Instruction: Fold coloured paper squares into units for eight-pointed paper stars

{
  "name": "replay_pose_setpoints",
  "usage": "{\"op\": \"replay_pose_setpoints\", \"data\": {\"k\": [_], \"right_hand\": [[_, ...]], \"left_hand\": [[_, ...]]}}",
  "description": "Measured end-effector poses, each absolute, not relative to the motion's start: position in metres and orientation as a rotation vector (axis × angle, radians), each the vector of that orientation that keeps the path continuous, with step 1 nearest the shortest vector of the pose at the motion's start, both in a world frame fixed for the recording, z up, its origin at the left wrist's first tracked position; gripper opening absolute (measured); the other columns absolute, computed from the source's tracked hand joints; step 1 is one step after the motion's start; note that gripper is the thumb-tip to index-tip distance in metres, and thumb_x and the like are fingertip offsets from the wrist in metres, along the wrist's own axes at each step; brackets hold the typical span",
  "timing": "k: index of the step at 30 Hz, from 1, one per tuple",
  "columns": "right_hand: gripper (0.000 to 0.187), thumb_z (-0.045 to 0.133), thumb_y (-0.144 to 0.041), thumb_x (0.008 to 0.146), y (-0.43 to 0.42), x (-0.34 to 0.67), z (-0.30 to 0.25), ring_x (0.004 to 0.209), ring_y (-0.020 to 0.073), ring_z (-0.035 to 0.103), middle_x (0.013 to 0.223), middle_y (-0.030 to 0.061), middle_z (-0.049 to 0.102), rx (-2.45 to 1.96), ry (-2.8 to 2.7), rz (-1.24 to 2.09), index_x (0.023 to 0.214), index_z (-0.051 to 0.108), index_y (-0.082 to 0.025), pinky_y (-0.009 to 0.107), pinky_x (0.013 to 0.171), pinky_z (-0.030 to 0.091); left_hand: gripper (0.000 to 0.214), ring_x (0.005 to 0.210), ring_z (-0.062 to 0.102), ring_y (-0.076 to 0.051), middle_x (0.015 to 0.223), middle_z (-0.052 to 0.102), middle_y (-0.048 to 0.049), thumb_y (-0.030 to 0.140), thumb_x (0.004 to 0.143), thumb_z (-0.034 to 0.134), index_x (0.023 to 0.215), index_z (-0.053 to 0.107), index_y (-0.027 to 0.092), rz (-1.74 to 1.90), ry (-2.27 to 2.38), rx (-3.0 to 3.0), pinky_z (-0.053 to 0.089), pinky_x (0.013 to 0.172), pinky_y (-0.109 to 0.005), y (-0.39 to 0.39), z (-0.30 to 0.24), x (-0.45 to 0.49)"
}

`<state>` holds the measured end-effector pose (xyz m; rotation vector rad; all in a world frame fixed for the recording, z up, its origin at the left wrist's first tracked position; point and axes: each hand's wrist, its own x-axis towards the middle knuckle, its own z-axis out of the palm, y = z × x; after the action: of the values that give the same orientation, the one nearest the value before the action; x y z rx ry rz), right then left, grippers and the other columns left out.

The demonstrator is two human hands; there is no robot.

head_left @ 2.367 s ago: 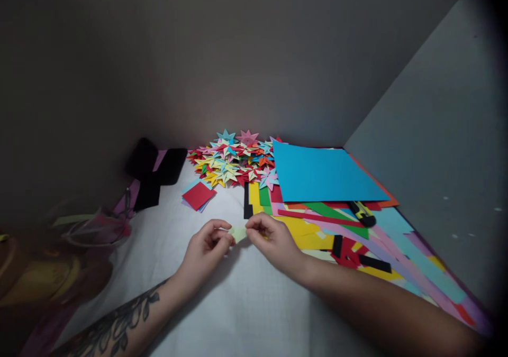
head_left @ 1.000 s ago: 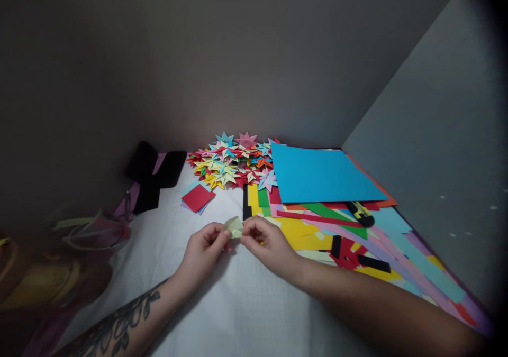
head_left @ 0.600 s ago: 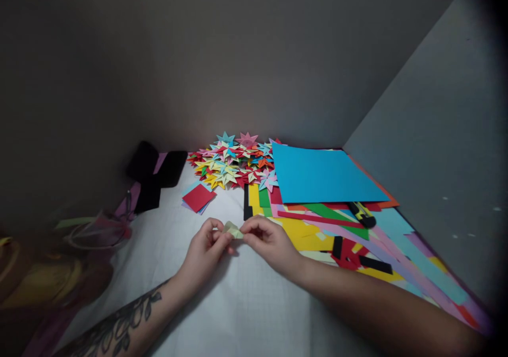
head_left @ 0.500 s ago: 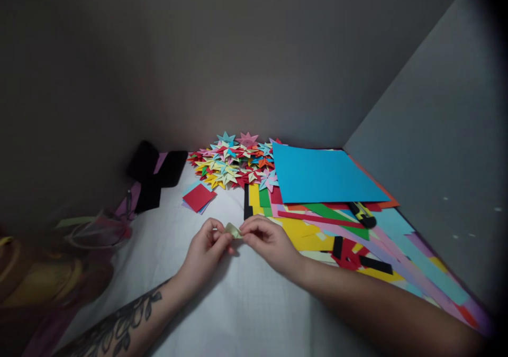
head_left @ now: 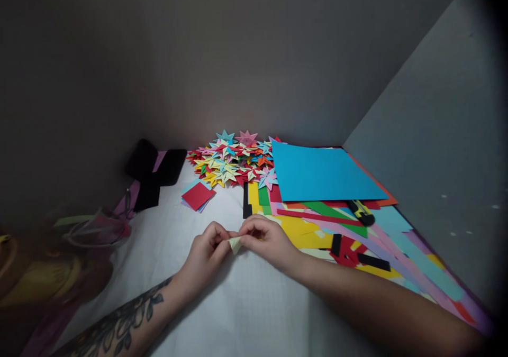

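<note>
A small pale-yellow piece of folded paper (head_left: 235, 245) is pinched between both hands above the white table cover (head_left: 238, 314). My left hand (head_left: 209, 248) grips its left side between thumb and fingers. On its right side, my right hand (head_left: 264, 238) pinches it the same way. The fingers hide most of the paper; a pointed part shows below the thumbs. Beyond my left hand lies a small stack of square papers (head_left: 198, 195), red on top. A heap of folded paper stars (head_left: 226, 166) in many colours rests farther back.
A large blue sheet (head_left: 325, 174) covers other sheets at the back right. A utility knife (head_left: 361, 212) lies at its front edge. Coloured strips and scraps (head_left: 309, 232) spread across the right. Black pieces (head_left: 170, 167) and a clear bag (head_left: 95, 229) are at left.
The folded paper has turned between my fingers, so a point now faces down toward me. My two hands have come closer together around it.
</note>
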<state>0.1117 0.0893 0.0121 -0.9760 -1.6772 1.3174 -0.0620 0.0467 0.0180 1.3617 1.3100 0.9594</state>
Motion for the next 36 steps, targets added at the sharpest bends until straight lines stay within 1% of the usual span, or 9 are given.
{"op": "replay_pose_setpoints", "data": {"k": [5,8,11,14,22,25,30,34,36], "right_hand": [[0.006,0.066,-0.014,0.073,0.089,0.113,0.009,0.079,0.0141,0.059,0.082,0.0019,0.061,-0.949,-1.723,1.254,0.073,0.068,-0.02,0.026,0.069,0.047],[0.009,0.065,-0.011,0.073,0.09,0.114,0.01,0.079,0.0138,0.06,0.083,0.0019,0.061,-0.953,-1.748,1.219,0.07,0.068,-0.02,0.026,0.069,0.047],[0.012,0.062,-0.008,0.073,0.091,0.115,0.013,0.076,0.0129,0.059,0.08,0.0012,0.061,-0.965,-1.78,1.187,0.068,0.066,-0.019,0.024,0.066,0.046],[0.014,0.06,-0.007,0.073,0.09,0.116,0.015,0.074,0.0123,0.058,0.08,0.0007,0.06,-0.959,-1.832,1.162,0.068,0.065,-0.019,0.023,0.064,0.045],[0.015,0.055,-0.009,0.077,0.087,0.116,0.013,0.078,0.0133,0.058,0.08,0.0008,0.059,-0.839,-1.934,1.083,0.072,0.062,-0.02,0.025,0.071,0.045],[0.016,0.054,-0.007,0.077,0.087,0.116,0.016,0.078,0.0139,0.056,0.079,0.0009,0.057,-0.815,-1.977,1.031,0.071,0.06,-0.02,0.025,0.07,0.044],[0.013,0.053,-0.01,0.078,0.084,0.117,0.018,0.072,0.013,0.054,0.073,-0.0002,0.056,-0.853,-1.993,0.999,0.071,0.057,-0.02,0.024,0.065,0.042],[0.008,0.056,-0.014,0.078,0.082,0.116,0.015,0.064,0.0112,0.052,0.069,-0.0023,0.054,-0.903,-1.924,1.054,0.075,0.053,-0.02,0.022,0.058,0.041],[0.009,0.056,-0.014,0.079,0.082,0.116,0.014,0.065,0.012,0.053,0.07,-0.0018,0.055,-0.881,-1.93,1.03,0.074,0.052,-0.021,0.022,0.06,0.042]], "left_hand": [[0.008,0.072,0.061,-0.013,0.089,0.07,-0.0036,0.017,0.08,0.05,0.075,0.045,0.02,0.929,1.308,1.376,0.043,0.061,-0.023,0.047,0.016,-0.062],[0.002,0.074,0.062,-0.015,0.092,0.07,-0.005,0.02,0.08,0.052,0.082,0.052,0.019,0.908,1.318,1.406,0.046,0.064,-0.025,0.049,0.019,-0.063],[0.014,0.069,0.061,-0.014,0.089,0.07,-0.0049,0.026,0.082,0.051,0.09,0.06,0.018,0.886,1.351,1.454,0.046,0.063,-0.024,0.051,0.024,-0.066],[0.02,0.066,0.059,-0.013,0.084,0.07,-0.0048,0.029,0.083,0.049,0.09,0.064,0.017,0.86,1.383,1.479,0.046,0.061,-0.024,0.053,0.026,-0.068],[0.019,0.065,0.06,-0.013,0.084,0.071,-0.0041,0.029,0.083,0.052,0.088,0.067,0.018,0.857,1.376,1.49,0.047,0.061,-0.023,0.052,0.023,-0.068],[0.018,0.066,0.061,-0.014,0.079,0.071,-0.0032,0.028,0.081,0.053,0.087,0.068,0.018,0.85,1.357,1.51,0.047,0.062,-0.023,0.052,0.024,-0.067],[0.016,0.069,0.061,-0.014,0.079,0.07,-0.0032,0.028,0.08,0.057,0.083,0.069,0.018,0.831,1.342,1.528,0.047,0.063,-0.023,0.053,0.024,-0.066],[0.015,0.064,0.06,-0.014,0.072,0.068,-0.0029,0.029,0.08,0.056,0.079,0.066,0.017,0.791,1.3,1.504,0.047,0.06,-0.023,0.051,0.026,-0.064],[0.017,0.062,0.059,-0.013,0.069,0.067,-0.0027,0.03,0.081,0.055,0.078,0.064,0.016,0.778,1.275,1.471,0.046,0.059,-0.023,0.05,0.028,-0.062]]}}
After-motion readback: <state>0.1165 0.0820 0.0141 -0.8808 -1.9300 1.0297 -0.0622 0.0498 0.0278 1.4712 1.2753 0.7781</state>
